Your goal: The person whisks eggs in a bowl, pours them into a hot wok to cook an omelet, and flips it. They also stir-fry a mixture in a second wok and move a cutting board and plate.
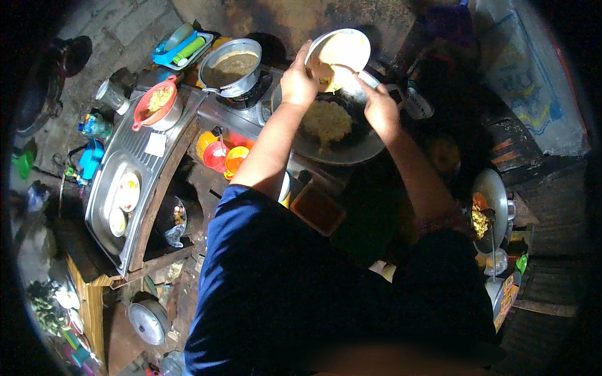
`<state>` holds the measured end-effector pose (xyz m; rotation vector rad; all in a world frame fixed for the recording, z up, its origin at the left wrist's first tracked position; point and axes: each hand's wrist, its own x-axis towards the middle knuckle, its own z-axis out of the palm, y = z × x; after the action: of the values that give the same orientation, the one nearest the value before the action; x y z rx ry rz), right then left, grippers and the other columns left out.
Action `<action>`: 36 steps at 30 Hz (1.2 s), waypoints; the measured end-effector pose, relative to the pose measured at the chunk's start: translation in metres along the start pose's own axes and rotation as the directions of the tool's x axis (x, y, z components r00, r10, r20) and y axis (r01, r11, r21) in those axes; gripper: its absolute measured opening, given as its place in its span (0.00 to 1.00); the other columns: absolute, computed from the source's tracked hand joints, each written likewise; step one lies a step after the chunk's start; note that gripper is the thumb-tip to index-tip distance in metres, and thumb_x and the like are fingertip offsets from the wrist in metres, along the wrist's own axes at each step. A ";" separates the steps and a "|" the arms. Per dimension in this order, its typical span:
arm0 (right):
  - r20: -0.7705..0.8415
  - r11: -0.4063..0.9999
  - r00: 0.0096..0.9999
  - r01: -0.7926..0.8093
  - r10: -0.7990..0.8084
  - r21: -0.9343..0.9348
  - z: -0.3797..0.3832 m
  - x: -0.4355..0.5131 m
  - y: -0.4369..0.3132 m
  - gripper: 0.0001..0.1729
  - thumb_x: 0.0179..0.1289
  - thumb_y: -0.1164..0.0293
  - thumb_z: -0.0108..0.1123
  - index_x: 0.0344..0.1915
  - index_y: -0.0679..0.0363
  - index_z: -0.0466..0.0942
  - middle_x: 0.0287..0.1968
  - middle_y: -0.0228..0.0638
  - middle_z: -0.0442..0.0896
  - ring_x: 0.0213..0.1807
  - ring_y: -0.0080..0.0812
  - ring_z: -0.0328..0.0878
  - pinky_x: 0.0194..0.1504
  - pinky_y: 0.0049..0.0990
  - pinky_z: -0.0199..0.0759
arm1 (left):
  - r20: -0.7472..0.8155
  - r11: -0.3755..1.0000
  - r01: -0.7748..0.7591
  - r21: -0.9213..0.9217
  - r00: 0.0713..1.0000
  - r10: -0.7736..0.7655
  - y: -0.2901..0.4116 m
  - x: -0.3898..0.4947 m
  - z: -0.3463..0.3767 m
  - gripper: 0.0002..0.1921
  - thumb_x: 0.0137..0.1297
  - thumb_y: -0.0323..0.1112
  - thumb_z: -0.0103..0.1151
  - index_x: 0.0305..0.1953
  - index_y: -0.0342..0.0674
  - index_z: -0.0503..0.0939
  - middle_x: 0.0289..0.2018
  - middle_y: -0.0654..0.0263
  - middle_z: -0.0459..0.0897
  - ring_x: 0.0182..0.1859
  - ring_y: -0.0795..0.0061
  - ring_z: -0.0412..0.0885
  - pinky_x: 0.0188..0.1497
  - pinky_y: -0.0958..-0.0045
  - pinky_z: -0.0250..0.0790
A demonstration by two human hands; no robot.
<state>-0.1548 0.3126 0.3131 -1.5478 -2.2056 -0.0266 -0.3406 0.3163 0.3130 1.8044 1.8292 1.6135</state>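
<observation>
My left hand (301,82) grips a white bowl (345,47) by its left rim and tilts it over a large wok (364,148). Pale yellow batter-like food (332,86) hangs at the bowl's lower lip. Below it, a patch of pale, lumpy food (328,121) lies in the middle of the wok. My right hand (381,109) is over the wok's right side, its index finger stretched to the bowl's lower right rim. Whether that finger touches the bowl or the food, and whether the hand holds anything, I cannot tell.
Left of the wok, a metal pot (230,70) of brownish liquid sits on a burner. A red strainer (155,103) with food rests over a pot beside the steel sink (106,225). Colored cups (216,157) stand nearer. At right is another pan (491,188) with food.
</observation>
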 end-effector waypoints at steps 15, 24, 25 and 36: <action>-0.149 0.827 0.939 0.343 -0.309 0.446 0.038 -0.013 0.037 0.26 0.50 0.82 0.43 0.49 0.47 0.69 0.25 0.40 0.67 0.27 0.35 0.67 0.35 0.26 0.64 | -0.032 0.916 -0.067 -0.395 0.998 0.059 -0.028 0.007 0.005 0.23 0.50 0.24 0.44 0.51 0.47 0.65 0.44 0.54 0.73 0.47 0.61 0.72 0.48 0.71 0.64; -0.029 0.961 0.982 0.191 -0.189 0.198 0.037 -0.013 0.044 0.26 0.53 0.77 0.43 0.50 0.37 0.67 0.31 0.42 0.71 0.32 0.43 0.71 0.34 0.32 0.67 | -0.010 0.383 0.205 -0.901 0.872 -0.490 -0.036 0.008 -0.017 0.18 0.50 0.21 0.45 0.47 0.32 0.64 0.37 0.57 0.74 0.39 0.67 0.74 0.36 0.70 0.70; -0.099 0.957 0.978 0.202 -0.184 0.210 0.042 -0.013 0.047 0.26 0.53 0.77 0.44 0.50 0.36 0.66 0.32 0.41 0.72 0.32 0.43 0.72 0.33 0.32 0.67 | 0.069 0.276 0.230 -0.933 0.869 -0.490 -0.039 0.012 -0.036 0.21 0.49 0.21 0.46 0.49 0.35 0.61 0.38 0.56 0.72 0.39 0.64 0.73 0.29 0.68 0.72; 0.479 -0.069 0.870 -0.488 -0.114 0.870 0.003 -0.042 0.095 0.23 0.55 0.77 0.40 0.53 0.57 0.62 0.23 0.24 0.65 0.14 0.11 0.53 0.11 0.11 0.46 | -0.368 0.681 0.023 -0.732 0.827 -0.424 0.006 -0.148 -0.175 0.19 0.47 0.37 0.59 0.36 0.30 0.69 0.36 0.52 0.72 0.36 0.63 0.73 0.40 0.69 0.67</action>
<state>-0.0588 0.3117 0.2728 -0.8216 -1.2541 1.8273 -0.4151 0.0997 0.3089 0.8011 1.1784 2.3857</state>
